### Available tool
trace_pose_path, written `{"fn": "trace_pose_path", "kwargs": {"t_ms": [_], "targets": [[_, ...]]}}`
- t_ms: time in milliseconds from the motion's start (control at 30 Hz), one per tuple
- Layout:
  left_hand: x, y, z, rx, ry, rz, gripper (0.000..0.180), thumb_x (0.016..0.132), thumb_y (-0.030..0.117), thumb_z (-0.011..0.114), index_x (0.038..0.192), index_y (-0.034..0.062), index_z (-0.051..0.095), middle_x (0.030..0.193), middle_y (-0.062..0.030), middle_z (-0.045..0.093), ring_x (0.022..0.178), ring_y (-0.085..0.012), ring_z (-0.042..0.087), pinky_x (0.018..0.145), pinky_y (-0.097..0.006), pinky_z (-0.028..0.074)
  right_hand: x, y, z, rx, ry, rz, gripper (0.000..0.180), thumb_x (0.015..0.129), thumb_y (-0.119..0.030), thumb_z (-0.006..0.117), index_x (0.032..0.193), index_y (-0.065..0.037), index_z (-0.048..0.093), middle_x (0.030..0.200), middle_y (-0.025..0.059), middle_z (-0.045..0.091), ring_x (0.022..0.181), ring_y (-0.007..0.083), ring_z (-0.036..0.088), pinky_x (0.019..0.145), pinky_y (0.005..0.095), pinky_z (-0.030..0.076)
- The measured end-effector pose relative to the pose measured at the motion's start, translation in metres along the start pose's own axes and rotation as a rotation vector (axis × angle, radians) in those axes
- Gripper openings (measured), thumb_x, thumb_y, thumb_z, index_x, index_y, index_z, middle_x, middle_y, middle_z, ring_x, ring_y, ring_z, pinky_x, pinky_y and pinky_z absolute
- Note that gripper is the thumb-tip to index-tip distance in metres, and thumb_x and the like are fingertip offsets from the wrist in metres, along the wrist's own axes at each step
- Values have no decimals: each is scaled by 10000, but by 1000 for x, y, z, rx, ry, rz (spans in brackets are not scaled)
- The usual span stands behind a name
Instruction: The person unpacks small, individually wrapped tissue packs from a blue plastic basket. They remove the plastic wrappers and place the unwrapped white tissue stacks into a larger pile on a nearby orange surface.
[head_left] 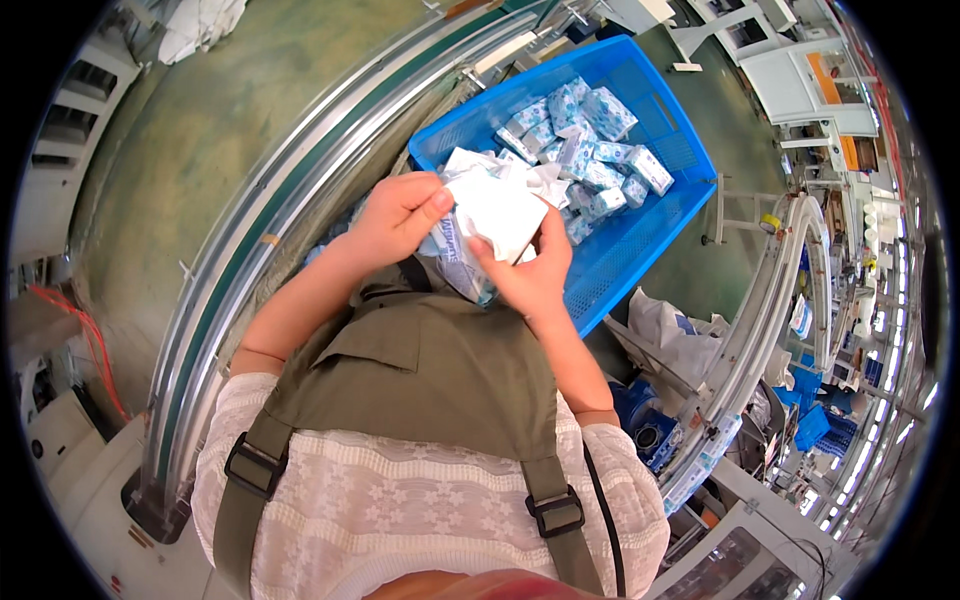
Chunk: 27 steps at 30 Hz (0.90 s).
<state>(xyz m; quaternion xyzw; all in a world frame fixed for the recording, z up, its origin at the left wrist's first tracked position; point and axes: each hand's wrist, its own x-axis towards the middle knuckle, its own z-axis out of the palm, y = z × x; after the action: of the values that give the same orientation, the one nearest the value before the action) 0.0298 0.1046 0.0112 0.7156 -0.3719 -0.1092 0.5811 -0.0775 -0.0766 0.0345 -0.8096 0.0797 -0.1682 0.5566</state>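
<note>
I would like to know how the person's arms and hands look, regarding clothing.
The left hand and the right hand are both without gloves, and the forearms are bare. The short sleeves are pale, textured and lace-like; a thin black cord runs beside the right one.

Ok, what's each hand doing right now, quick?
Left hand: closed, pinching the edge of a flat white tissue-like bundle.
Right hand: closed, holding that same bundle.

A blue plastic crate [652, 238] holds heaped blue-and-white packs [577, 152].
</note>
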Motion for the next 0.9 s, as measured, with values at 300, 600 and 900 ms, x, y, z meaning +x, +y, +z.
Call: {"fn": "trace_pose_path", "kwargs": {"t_ms": [300, 600, 900], "targets": [[-86, -62, -17, 355, 731, -170, 113, 962, 95, 526, 916, 28, 605, 755, 0, 531, 717, -109, 489, 648, -244, 386, 11, 33, -2, 1015, 281, 423, 495, 936, -242, 584, 1328, 27, 445, 1278, 124, 563, 1173, 260, 548, 1020, 398, 406], [-119, 22, -29, -687, 1211, -219, 49, 963, 61, 477, 965, 38, 520, 1049, -138, 553, 923, -255, 600, 917, -445, 487, 62, 117, -15, 1202, 542, 668, 454, 935, -281, 598, 1294, -22, 495, 1264, 105, 588, 1128, 261, 585, 956, 383, 470], [-222, -105, -31, 712, 158, -362, 201, 861, 143, 657, 969, 27, 534, 885, -194, 592, 800, -416, 581, 684, -441, 473, 51, 66, -48, 827, 493, 270, 506, 938, -259, 583, 1353, -16, 428, 1302, 109, 552, 1189, 258, 544, 990, 400, 437]]}}
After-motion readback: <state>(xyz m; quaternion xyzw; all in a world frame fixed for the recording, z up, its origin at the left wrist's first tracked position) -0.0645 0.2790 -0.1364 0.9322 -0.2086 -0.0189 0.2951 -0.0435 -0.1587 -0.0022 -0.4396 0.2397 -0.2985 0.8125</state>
